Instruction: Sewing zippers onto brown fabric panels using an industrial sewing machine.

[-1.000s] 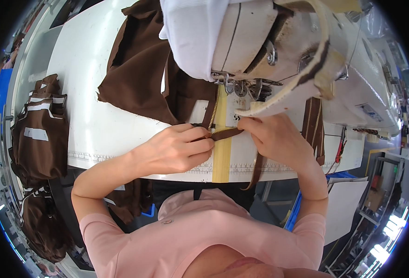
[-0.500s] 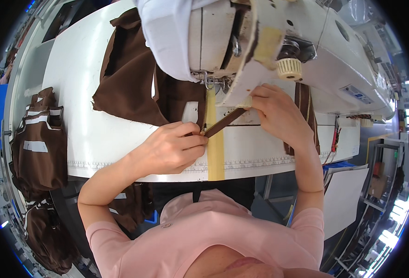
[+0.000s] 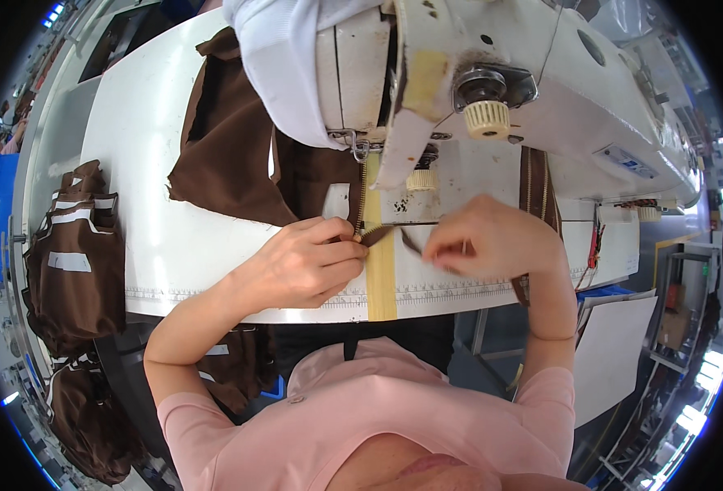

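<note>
My left hand (image 3: 302, 266) pinches a brown zipper (image 3: 361, 211) with brass teeth near its lower end, beside the brown fabric piece (image 3: 230, 164) with a white patch. A loose length of zipper tape (image 3: 379, 233) runs rightward from those fingers. My right hand (image 3: 488, 241) is blurred, fingers curled, by the tape's dangling part; whether it grips it is unclear. The sewing machine (image 3: 558, 114), with its presser foot (image 3: 360, 149) and wrapped white cloth (image 3: 275, 74), stands just above both hands. A yellow tape strip (image 3: 382, 295) crosses the white table (image 3: 173, 254) between them.
Brown zipper strips (image 3: 537, 184) lie beside the machine. Stacked brown pieces (image 3: 73, 270) with white patches sit at the table's left, more (image 3: 91, 417) below them. A white board (image 3: 611, 344) stands below the table's right edge, by metal racks (image 3: 677, 319).
My right hand first lifted the tape up and right, then came down and inward; the tape now droops. My left hand has shifted slightly left, still pinching.
</note>
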`<act>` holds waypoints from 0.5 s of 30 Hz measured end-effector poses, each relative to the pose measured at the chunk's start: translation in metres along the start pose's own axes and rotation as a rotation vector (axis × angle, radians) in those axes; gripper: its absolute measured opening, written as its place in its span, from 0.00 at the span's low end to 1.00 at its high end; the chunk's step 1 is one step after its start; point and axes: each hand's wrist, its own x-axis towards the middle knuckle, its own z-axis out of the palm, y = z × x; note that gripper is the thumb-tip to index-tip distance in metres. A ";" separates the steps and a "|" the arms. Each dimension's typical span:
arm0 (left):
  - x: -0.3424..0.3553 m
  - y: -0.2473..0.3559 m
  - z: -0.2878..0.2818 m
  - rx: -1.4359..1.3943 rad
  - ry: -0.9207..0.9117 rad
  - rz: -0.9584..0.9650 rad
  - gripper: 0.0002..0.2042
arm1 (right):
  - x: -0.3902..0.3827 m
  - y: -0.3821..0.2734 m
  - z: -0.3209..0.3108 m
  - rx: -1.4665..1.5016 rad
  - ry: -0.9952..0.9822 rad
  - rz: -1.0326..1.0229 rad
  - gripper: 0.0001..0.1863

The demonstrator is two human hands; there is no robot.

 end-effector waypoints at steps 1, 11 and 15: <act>0.001 0.000 0.001 -0.008 0.012 0.008 0.07 | -0.001 -0.004 -0.003 0.265 -0.202 -0.071 0.03; 0.024 -0.031 -0.015 0.270 0.147 -0.210 0.08 | 0.039 0.008 0.069 -0.419 0.601 -0.336 0.13; 0.019 -0.042 -0.008 0.174 0.148 -0.269 0.08 | 0.037 0.001 0.066 -0.482 0.504 -0.359 0.20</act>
